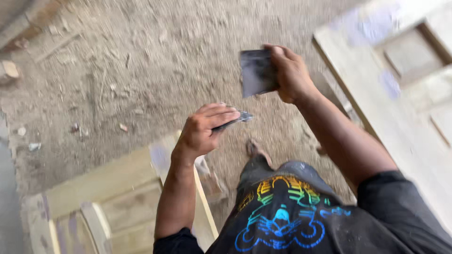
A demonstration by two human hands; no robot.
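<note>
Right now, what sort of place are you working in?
Probably a woodworking or joinery site: unfinished panelled wooden doors and lie either side, over a dusty dirt floor littered with wood scraps.

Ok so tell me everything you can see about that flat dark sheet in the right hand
The flat sheet is a thin, dark grey, roughly rectangular blade, metal by its dull sheen, with a paler streak down its middle. The right hand pinches its right edge, fingers over the top corner, holding it upright and facing the camera above the dusty floor. It is blurred, so finer marks cannot be told. It sits above the left hand, apart from it.
</note>
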